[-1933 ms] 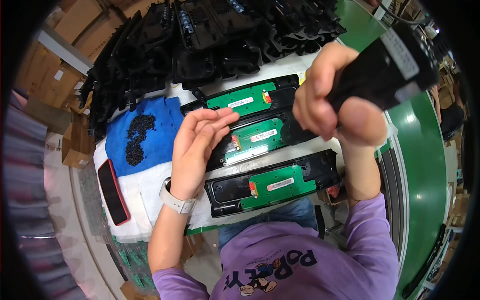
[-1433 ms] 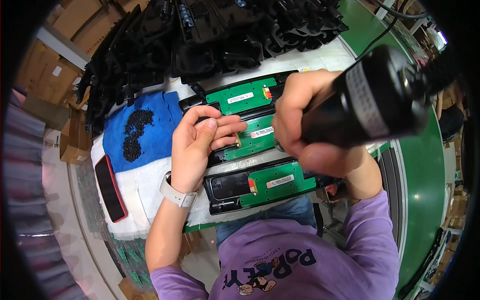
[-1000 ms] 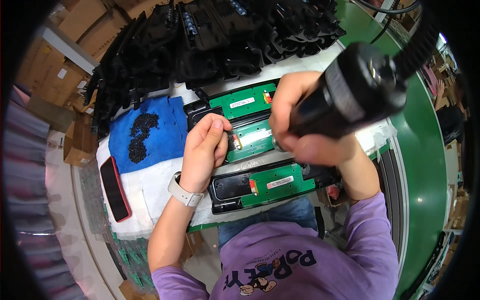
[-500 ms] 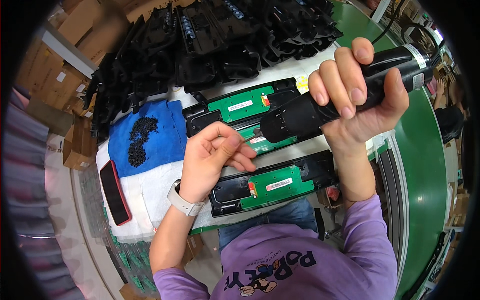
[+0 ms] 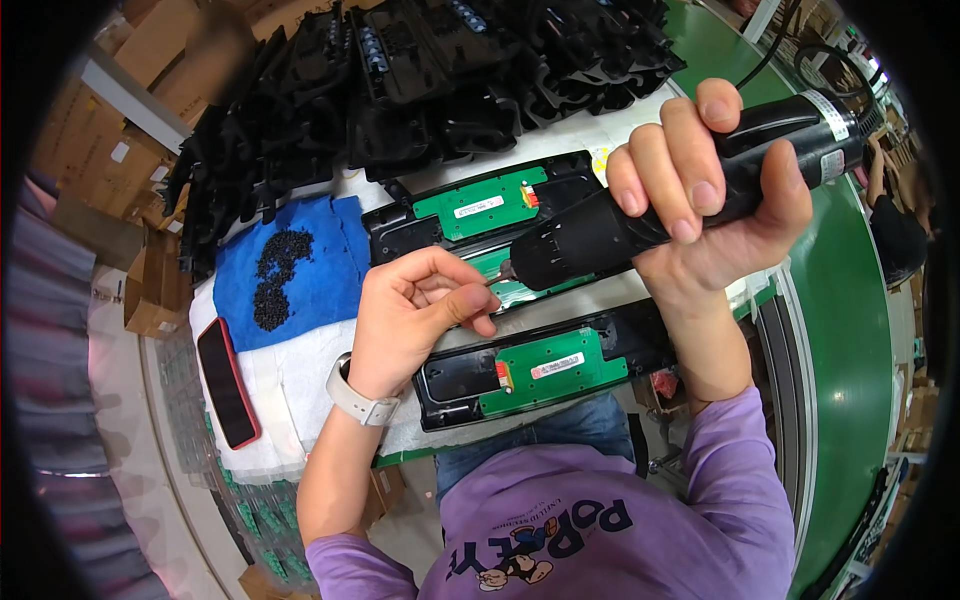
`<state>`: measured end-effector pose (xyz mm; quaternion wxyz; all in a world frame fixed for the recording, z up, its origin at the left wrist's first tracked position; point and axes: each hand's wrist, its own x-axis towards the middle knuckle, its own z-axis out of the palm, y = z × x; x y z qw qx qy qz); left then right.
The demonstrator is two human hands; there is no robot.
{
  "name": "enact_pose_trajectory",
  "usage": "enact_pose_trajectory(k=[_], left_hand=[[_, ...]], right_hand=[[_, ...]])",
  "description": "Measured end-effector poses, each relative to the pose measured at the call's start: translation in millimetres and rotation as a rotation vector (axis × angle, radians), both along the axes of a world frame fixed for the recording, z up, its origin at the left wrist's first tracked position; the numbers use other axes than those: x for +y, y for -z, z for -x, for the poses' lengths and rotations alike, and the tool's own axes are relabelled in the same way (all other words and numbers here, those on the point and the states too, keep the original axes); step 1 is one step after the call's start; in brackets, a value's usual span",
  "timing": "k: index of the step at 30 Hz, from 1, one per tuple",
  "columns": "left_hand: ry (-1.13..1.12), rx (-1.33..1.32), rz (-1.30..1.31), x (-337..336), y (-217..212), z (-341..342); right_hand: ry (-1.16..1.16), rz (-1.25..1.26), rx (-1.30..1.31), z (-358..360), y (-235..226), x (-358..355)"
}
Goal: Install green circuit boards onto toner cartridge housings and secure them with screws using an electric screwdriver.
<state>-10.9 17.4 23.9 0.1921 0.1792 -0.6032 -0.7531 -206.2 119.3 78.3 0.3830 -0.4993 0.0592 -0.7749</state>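
My right hand [image 5: 700, 215] is wrapped around a black electric screwdriver [image 5: 575, 240], which lies tilted with its tip to the left. My left hand [image 5: 410, 305] pinches thumb and forefinger together right at the driver's bit; what is between the fingertips is too small to make out. Beneath both hands is a black plastic housing with a green circuit board [image 5: 520, 292], largely covered by the driver and fingers. A similar housing with a green board [image 5: 480, 208] lies behind it, and another board [image 5: 555, 372] in its black tray is closer to me.
A blue cloth [image 5: 335, 255] carries a heap of small black screws [image 5: 285, 265] at the left. Nearby lies a red-edged phone [image 5: 228, 385]. Black plastic housings [image 5: 430, 130] are piled along the back. A cable [image 5: 775, 55] trails from the driver at upper right.
The screwdriver and my right hand have shifted slightly left. My left hand has also moved a little left, staying at the bit.
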Motion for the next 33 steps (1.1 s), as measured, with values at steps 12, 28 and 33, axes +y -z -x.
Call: enact_pose_trajectory(k=[12, 28, 33], left_hand=[[0.015, -0.025, 0.506, 14, -2, 10], [0.005, -0.233, 1.281, 2, 12, 9], [0.009, -0.207, 1.275, 2, 14, 12]], right_hand=[[0.011, -0.161, 0.035, 9, -5, 2], [0.305, -0.517, 0.335, 12, -5, 18], [0.328, -0.480, 0.501, 8, 1, 13]])
